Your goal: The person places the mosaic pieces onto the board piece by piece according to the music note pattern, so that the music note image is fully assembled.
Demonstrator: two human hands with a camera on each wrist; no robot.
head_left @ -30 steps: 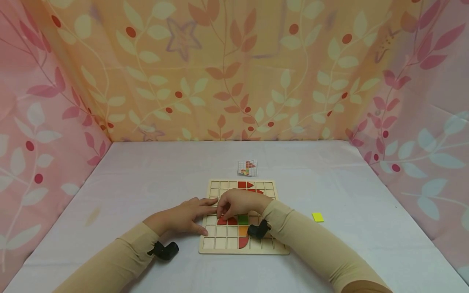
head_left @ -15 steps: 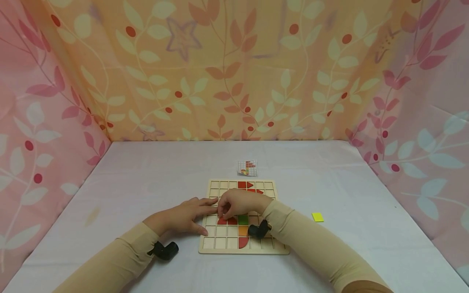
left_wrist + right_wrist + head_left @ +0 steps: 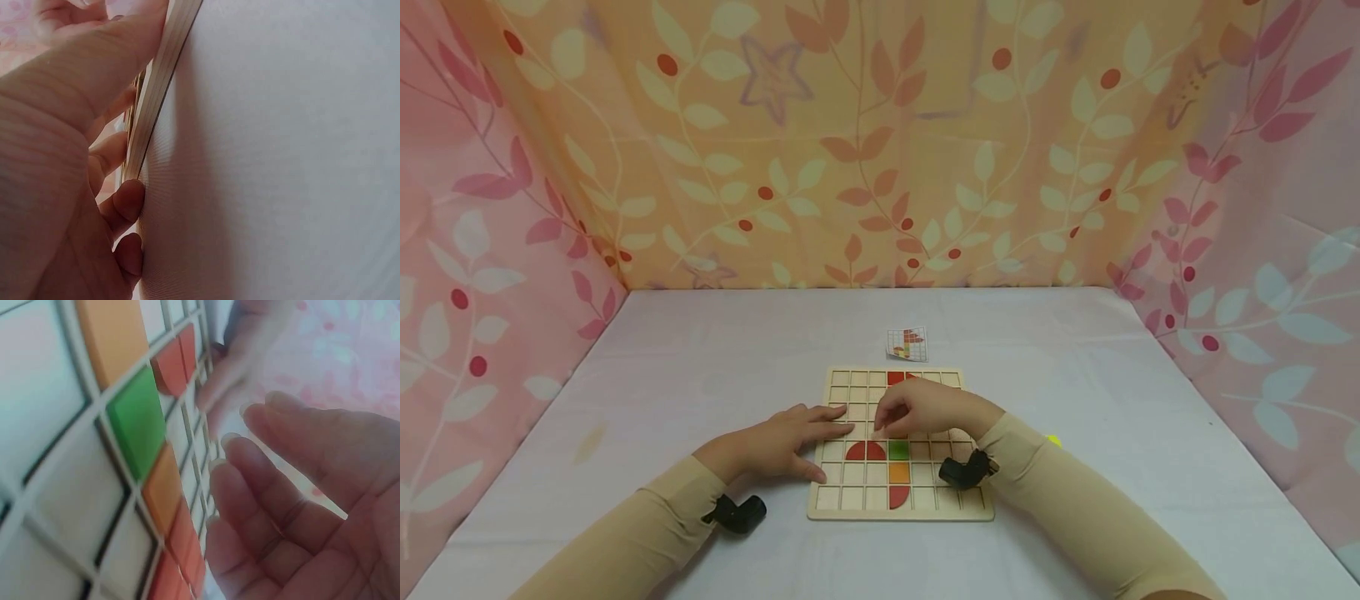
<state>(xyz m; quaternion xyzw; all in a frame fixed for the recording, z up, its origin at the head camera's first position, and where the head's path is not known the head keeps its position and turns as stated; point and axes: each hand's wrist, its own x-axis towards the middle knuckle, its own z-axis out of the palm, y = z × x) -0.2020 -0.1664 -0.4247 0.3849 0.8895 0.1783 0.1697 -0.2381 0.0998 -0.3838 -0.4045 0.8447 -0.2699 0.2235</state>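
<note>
A light wooden grid board (image 3: 829, 497) lies on the white table. My left hand (image 3: 775, 442) rests along its left edge, fingers spread over the cells. Above the middle of the board my right hand (image 3: 928, 407) hovers with loosely bent fingers; in the right wrist view nothing sits between those fingers (image 3: 234, 494). Two red quarter-round pieces (image 3: 855, 452) lie side by side in the grid, left of a green square (image 3: 898, 451). Below the green one are an orange square (image 3: 898, 473) and a red quarter-round piece (image 3: 898, 497). The right hand hides some upper cells.
Behind the board lies a small printed card (image 3: 907, 344) with a coloured grid pattern. A yellow tile (image 3: 1054, 440) is on the table to the right, partly covered by the right sleeve (image 3: 1060, 500). Patterned cloth walls (image 3: 865, 150) stand at the back and sides.
My right hand has left the red quarter-round pieces and moved right and slightly away, uncovering them. Its sleeve now partly covers the yellow tile. The left hand has hardly moved.
</note>
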